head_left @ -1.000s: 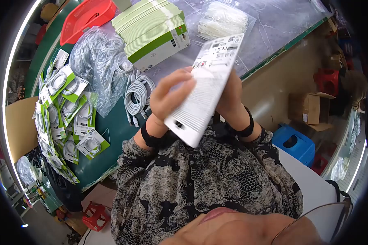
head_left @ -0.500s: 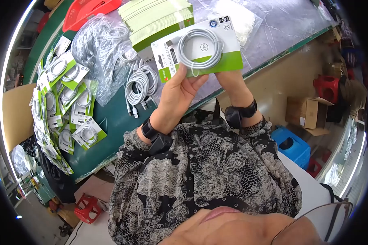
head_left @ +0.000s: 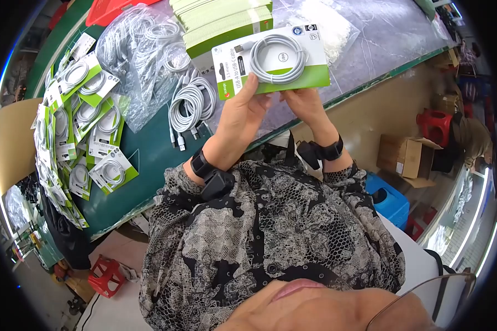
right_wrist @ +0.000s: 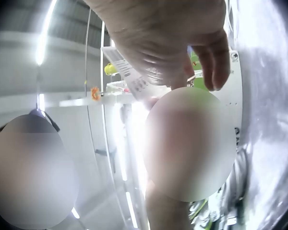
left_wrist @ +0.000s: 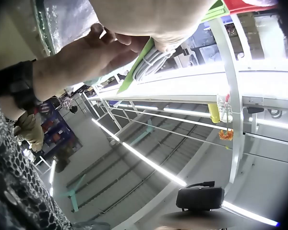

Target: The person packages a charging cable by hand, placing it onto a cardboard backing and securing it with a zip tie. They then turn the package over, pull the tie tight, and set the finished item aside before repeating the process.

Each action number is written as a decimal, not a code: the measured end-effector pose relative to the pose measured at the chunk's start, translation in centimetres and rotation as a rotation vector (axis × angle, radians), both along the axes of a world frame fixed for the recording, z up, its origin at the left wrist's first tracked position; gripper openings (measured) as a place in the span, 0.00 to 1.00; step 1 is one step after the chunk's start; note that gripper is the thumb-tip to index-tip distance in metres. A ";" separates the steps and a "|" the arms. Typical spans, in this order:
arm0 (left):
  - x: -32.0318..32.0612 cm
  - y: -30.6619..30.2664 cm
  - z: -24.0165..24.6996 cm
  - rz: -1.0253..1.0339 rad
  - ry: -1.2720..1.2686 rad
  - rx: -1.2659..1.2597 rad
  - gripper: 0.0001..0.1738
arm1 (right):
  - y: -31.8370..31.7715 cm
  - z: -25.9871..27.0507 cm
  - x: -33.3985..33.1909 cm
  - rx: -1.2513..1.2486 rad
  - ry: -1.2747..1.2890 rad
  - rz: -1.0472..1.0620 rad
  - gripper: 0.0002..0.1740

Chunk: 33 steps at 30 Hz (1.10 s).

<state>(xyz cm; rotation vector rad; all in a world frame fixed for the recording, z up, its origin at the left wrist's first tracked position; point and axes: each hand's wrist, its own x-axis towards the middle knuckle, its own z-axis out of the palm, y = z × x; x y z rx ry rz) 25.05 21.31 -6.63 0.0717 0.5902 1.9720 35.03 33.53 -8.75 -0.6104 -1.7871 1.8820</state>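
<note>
A carded USB-A to USB-C cable is held up over the table's edge, its front facing the head camera. The coiled grey cable is fixed to a white and green card. My left hand grips the lower left edge, thumb on the front and fingers behind. At the lower right edge, the fingers of my right hand hold the card from below and are partly hidden behind it. The left wrist view shows the card nearly edge-on between both hands.
Behind the card stands a stack of green-edged cards. Loose coiled cables and a plastic bag of cables lie to the left. Farther left are piled carded cables. A bag of white ties lies behind right.
The card has turned from its printed back to its cable side and now sits level. Over the last half second it shifted slightly; the right hand moved to its lower edge.
</note>
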 end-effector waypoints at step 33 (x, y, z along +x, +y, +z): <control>1.2 0.6 -0.2 0.221 0.813 -0.338 0.07 | 3.1 4.0 -0.2 0.548 -0.110 -0.217 0.34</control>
